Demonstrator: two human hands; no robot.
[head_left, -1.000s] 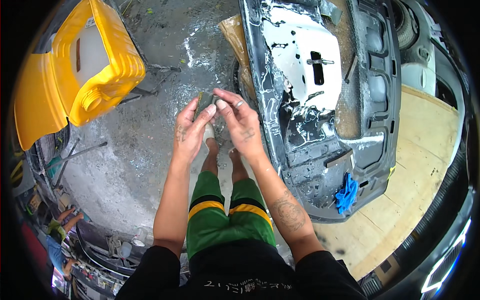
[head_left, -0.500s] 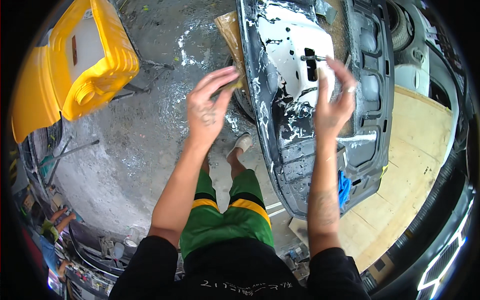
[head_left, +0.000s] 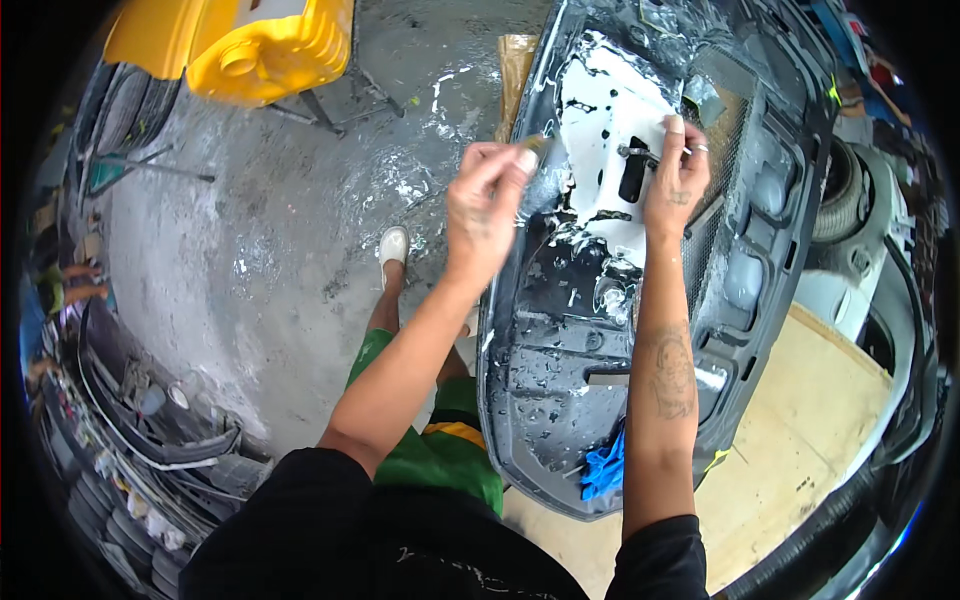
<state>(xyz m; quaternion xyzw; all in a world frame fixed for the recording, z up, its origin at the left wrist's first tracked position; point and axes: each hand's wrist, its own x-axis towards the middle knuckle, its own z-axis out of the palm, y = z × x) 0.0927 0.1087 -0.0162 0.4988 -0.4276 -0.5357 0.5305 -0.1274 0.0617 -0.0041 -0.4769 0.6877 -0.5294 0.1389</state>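
Note:
A large black moulded car panel (head_left: 560, 370) lies in front of me, with a smeared white patch (head_left: 600, 120) that has several dark holes. Over its left edge, my left hand (head_left: 485, 205) pinches a small yellowish-brown piece (head_left: 537, 146) between thumb and fingers; motion blurs it, so its kind is unclear. My right hand (head_left: 678, 185) is closed above the patch's right side, gripping a slim dark rod-like tool (head_left: 640, 155) whose tip points left near a dark slot. Part of that tool is hidden by the fingers.
A crumpled blue glove or cloth (head_left: 603, 468) rests at the panel's near end. Metal mesh (head_left: 735, 130) lies right of the patch. Under the panel is a plywood board (head_left: 800, 430). A cut yellow jerrycan (head_left: 280, 55) stands far left. Tyres (head_left: 130, 110) and car parts line the sides.
My view has shifted and I stand further left, one foot stepped out. My left hand has come to the panel's edge with its piece. My right hand stays by the slot.

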